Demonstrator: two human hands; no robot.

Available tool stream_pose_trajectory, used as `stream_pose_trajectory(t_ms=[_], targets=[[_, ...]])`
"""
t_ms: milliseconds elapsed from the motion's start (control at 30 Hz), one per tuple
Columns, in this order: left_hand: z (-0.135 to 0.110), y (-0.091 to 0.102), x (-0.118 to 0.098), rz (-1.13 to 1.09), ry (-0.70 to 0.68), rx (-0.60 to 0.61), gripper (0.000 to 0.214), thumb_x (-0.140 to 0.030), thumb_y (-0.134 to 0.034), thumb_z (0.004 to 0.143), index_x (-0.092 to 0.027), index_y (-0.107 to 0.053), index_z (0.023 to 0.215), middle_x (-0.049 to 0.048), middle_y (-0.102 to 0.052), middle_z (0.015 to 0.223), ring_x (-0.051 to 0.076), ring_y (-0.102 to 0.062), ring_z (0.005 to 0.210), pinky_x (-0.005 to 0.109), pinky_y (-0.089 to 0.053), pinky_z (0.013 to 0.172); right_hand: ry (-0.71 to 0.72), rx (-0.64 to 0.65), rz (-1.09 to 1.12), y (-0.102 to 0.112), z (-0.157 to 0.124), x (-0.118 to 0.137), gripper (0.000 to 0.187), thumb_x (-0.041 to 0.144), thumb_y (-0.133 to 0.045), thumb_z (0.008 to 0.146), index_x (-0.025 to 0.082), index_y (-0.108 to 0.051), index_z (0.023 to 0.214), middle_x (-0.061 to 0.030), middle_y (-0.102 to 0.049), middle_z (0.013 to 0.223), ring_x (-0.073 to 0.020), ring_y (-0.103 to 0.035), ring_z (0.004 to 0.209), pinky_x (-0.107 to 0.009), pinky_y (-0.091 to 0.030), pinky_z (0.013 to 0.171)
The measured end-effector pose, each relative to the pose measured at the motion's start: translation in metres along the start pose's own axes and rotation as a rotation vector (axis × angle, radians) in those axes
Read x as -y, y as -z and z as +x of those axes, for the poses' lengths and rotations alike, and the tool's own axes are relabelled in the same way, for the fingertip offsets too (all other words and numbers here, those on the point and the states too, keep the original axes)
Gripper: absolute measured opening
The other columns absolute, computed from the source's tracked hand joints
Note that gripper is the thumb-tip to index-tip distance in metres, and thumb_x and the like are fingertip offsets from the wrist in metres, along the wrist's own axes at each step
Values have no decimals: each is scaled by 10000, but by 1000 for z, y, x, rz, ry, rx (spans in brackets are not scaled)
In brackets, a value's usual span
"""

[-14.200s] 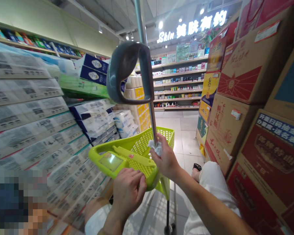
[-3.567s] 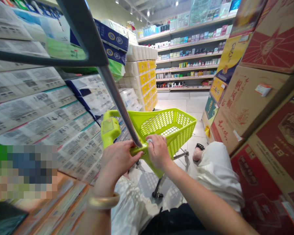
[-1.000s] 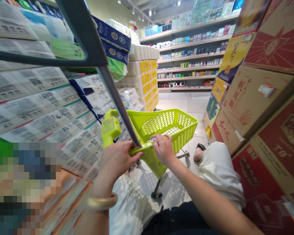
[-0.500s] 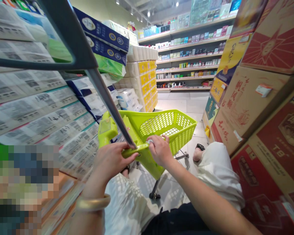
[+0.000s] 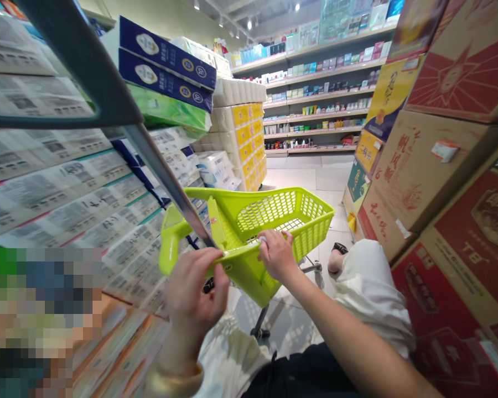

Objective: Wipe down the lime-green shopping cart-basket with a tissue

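Observation:
A lime-green plastic shopping cart basket [image 5: 247, 276] with lattice sides stands in front of me, between my knees. My right hand [image 5: 277, 255] is closed at its near rim, with a small crumpled white piece [image 5: 263, 239], like tissue or cloth, showing at the fingertips. My left hand [image 5: 197, 290], a little blurred, is just left of that rim beside the cart's metal pole [image 5: 172, 182]. Its fingers are curled, the thumb stands apart from the index finger, and nothing shows between them. The index fingertip is near the rim; whether it touches I cannot tell. The cart's dark grey handle [image 5: 116, 105] crosses the upper left.
Stacked packs of paper goods [image 5: 45, 143] rise close on the left. Printed cartons [image 5: 410, 166] stand piled along the right. Ahead, shelves [image 5: 315, 113] carry small boxes and bottles beyond the tiled floor [image 5: 299, 177]. A cart wheel [image 5: 259, 333] rests near my feet.
My left hand has come off the rim, moving down and toward me, its thumb now apart. My right hand has slid slightly right along the rim. The cart's pole and handle appear farther left.

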State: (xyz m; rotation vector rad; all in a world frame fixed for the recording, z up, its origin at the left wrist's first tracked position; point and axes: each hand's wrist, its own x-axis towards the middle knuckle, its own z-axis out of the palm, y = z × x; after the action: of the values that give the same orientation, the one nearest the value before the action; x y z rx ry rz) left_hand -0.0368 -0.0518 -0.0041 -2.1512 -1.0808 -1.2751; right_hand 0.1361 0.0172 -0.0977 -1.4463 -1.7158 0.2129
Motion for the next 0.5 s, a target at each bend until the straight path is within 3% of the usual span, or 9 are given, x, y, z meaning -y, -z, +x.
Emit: stream_pose_trajectory(t_ms=[100,233,333,500], targets=[[-3,-23,-18,30,-14,204,341,-148,-546,825,-208,-583,1159,85,-660,1077,236,-595,1038,421,-452,978,6,1,-9,0,-1,0,201,198,-401,926,225,-597,961,-29,-681,984,-196,-570,972,-390,-200,1010],[-6,-43,-23,29,3,289,447,-136,-510,846,-188,-523,1289,132,-585,1243,255,-536,1181,431,-432,1031,18,1,-18,0,-1,-2,194,213,-408,929,226,-598,967,-32,-679,991,-200,-567,972,-391,-213,995],[-8,-46,-22,48,27,259,489,-142,-529,838,-206,-505,1323,136,-544,1290,272,-511,1219,447,-419,1046,16,-4,-15,0,-1,-5,193,210,-414,926,226,-599,979,-34,-682,1006,-197,-564,978,-387,-214,997],[-18,-45,-19,192,177,54,516,-167,-614,795,-260,-536,1296,146,-413,1355,317,-436,1286,486,-395,1064,8,-19,-6,2,-2,-9,197,210,-407,930,228,-598,976,-27,-684,992,-193,-567,984,-383,-210,1008]])
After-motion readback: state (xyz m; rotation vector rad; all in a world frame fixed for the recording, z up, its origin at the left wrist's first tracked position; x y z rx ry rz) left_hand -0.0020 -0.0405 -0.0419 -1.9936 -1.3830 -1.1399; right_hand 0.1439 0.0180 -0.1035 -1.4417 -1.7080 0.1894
